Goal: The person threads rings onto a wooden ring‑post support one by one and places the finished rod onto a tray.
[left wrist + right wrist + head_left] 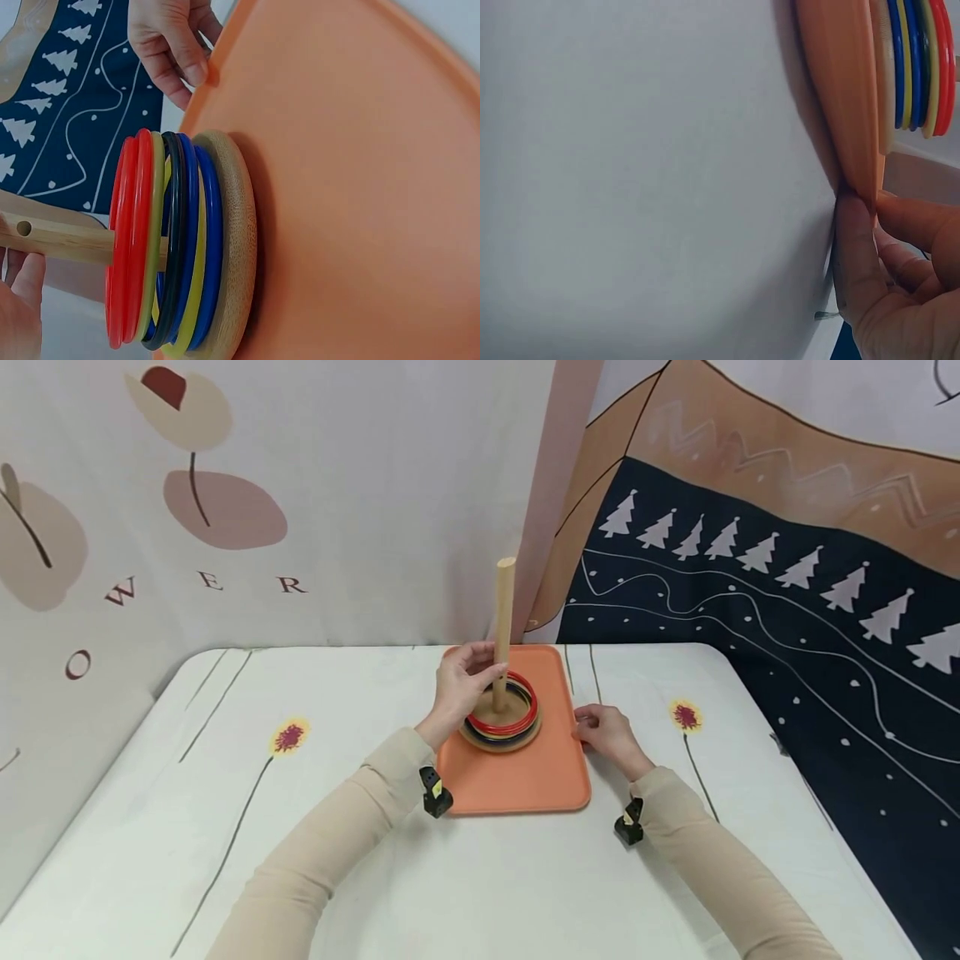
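An orange tray [517,785] lies on the white table, with a wooden ring-toss stand on it. From the stand's round base [238,247] rises a wooden peg [504,602]. Several rings circle the peg, stacked on the base: red rings [129,247] on top, then yellow, black and blue rings [212,247] below. My left hand [459,687] holds the peg between thumb and fingers, just above the rings. At the tray's right edge, my right hand [611,739] pinches the rim, thumb and fingers on either side of it in the right wrist view.
The tablecloth [337,843] has printed flowers on long stems. A pale curtain [360,510] hangs behind the table, and a dark printed cloth with white trees [675,585] hangs at the right. Both wrists wear a small black camera [435,792].
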`<state>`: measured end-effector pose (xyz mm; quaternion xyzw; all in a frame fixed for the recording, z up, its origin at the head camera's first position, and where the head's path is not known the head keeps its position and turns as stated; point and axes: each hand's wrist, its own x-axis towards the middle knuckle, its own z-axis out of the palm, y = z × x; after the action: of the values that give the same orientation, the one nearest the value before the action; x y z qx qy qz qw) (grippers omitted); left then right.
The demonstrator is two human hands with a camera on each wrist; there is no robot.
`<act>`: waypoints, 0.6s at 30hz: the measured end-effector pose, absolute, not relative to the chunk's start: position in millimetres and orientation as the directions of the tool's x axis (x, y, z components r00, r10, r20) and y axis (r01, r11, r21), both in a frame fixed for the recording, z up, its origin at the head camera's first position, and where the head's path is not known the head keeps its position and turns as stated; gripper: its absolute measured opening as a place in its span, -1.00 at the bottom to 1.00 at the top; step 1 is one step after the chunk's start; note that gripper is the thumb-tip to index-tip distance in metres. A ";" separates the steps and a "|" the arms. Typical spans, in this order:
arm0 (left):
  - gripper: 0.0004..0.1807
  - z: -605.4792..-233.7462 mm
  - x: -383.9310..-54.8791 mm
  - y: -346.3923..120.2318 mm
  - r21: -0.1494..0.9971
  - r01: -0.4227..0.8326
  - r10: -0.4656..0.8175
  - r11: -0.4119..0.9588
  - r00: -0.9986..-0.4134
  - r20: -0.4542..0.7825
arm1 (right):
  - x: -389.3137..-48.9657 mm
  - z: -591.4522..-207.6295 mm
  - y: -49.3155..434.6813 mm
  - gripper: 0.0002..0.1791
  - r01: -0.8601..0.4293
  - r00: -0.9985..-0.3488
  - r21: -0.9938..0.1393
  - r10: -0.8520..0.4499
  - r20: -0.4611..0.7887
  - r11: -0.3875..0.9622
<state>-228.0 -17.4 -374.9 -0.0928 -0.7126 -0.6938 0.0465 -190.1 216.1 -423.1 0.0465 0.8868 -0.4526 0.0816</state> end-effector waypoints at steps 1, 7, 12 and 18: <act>-0.65 -376.0 -228.1 -17.7 0.981 0.192 0.067 0.023 -0.980 0.190 | -189.7 -423.1 216.1 -0.65 0.160 -0.982 -0.795 0.010 -0.190 0.586; -0.65 -379.8 -228.1 -19.2 0.981 0.190 0.052 0.044 -0.981 0.187 | -188.2 -422.1 214.9 -0.65 0.174 -0.978 -0.786 0.009 -0.209 0.593; -0.66 -380.7 -229.0 -18.2 0.976 0.210 0.060 0.053 -0.977 0.207 | -188.0 -421.7 214.8 -0.65 0.171 -0.978 -0.786 0.007 -0.207 0.594; -0.54 -377.0 -228.7 -25.4 0.965 0.239 0.164 0.112 -0.962 0.219 | -183.5 -419.8 221.4 -0.59 0.136 -0.979 -0.796 -0.043 -0.199 0.590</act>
<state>-228.7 -25.4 -377.0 -0.1352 -0.7450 -0.6527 0.0286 -183.5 221.4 -419.8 0.0262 0.8860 -0.4522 0.0990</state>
